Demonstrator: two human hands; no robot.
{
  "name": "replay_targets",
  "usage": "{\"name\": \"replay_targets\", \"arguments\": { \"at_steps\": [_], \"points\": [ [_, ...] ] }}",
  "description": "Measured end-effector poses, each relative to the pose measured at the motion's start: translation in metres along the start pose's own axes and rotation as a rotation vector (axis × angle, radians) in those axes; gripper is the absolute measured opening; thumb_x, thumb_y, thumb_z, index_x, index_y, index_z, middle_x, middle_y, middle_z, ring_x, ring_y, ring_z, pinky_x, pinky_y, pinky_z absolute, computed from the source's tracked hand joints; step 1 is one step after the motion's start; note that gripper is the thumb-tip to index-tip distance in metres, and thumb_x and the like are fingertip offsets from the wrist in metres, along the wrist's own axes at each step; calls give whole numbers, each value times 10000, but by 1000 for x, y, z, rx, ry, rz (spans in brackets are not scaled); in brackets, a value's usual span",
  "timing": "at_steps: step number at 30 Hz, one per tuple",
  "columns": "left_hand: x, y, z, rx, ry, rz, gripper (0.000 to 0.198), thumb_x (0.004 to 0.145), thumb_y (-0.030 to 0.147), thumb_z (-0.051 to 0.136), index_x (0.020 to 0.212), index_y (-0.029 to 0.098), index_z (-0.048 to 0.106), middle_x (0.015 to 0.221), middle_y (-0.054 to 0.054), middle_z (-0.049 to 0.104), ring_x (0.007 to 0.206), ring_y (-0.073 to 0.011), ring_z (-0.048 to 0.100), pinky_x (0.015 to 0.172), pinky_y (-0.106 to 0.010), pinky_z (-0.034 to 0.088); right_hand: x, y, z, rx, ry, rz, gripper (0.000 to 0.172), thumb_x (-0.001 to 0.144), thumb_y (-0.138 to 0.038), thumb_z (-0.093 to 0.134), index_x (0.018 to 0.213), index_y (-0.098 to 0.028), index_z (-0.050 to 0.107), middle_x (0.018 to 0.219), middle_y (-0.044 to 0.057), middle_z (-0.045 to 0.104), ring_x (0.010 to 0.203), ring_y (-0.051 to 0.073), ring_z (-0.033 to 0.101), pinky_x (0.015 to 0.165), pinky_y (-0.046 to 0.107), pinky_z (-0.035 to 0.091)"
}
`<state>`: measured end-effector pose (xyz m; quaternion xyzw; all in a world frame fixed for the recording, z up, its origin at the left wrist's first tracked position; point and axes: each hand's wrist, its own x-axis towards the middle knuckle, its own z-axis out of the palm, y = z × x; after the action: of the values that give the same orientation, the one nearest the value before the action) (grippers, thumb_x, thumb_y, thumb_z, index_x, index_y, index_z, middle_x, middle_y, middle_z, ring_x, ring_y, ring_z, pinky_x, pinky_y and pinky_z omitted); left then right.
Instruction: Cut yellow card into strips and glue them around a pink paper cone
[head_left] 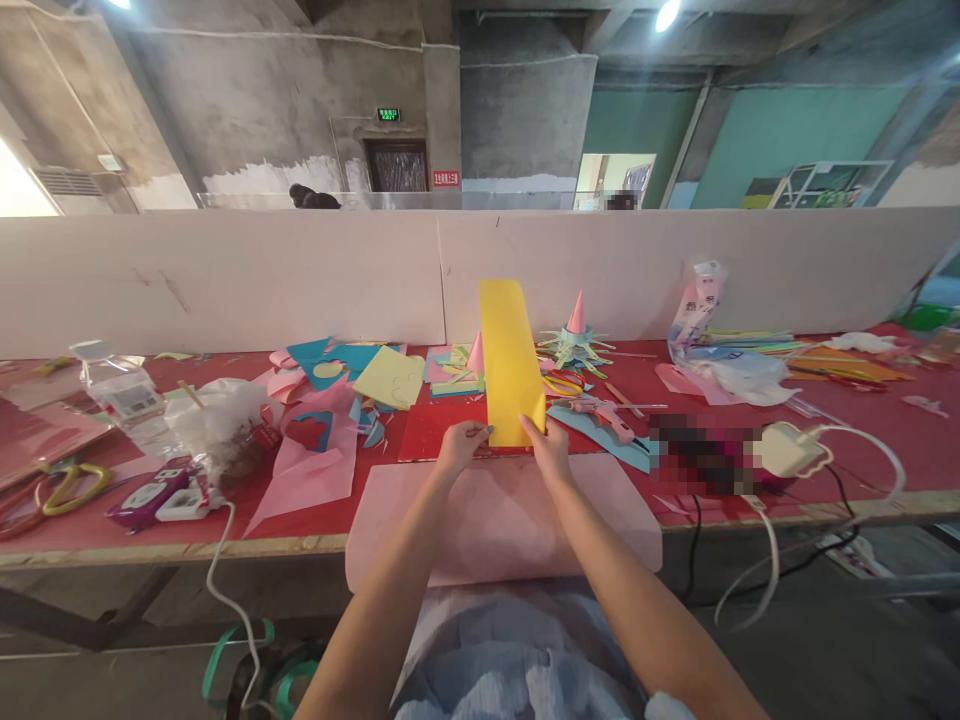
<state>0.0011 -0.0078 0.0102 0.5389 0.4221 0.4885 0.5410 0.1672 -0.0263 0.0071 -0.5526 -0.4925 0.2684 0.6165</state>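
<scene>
A long strip of yellow paper (511, 350) stands upright between my hands, its upper end curving slightly back. My left hand (463, 445) pinches its lower left corner. At the lower right corner my right hand (551, 445) grips the edge, thumb on the near face. Below them a pink sheet (502, 520) hangs over the table edge toward my lap. Just behind the strip lies a red board (442, 425), partly covered. A pink paper cone (475, 355) is half hidden by the strip; another cone (577, 315) with a fringed pale blue base stands to the right.
A pink glue gun (615, 422) and scissors (564, 383) lie right of my hands. Paper scraps (315, 440), a plastic bottle (116, 380) and yellow-handled scissors (79, 488) are on the left. A white charger (787, 450) with cables sits right. A pale partition (300, 270) closes the table's back.
</scene>
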Motion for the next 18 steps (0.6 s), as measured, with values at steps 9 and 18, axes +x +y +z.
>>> {"name": "replay_targets", "arguments": {
  "at_steps": [9,18],
  "points": [
    [-7,12,6,-38,-13,-46,226,684,340,664,668,161,527,574,18,608,513,-145,624,567,-283,532,1,1,1,71,-26,26,510,643,-607,615,821,-132,669,789,62,676,731,201,597,593,247,449],
    [-6,6,8,-14,-81,11,297,691,428,644,685,170,497,602,-1,622,500,-149,615,538,-275,517,-6,-6,3,153,-54,56,474,654,-561,637,859,-134,666,829,84,683,774,227,618,620,267,480]
  ]
}}
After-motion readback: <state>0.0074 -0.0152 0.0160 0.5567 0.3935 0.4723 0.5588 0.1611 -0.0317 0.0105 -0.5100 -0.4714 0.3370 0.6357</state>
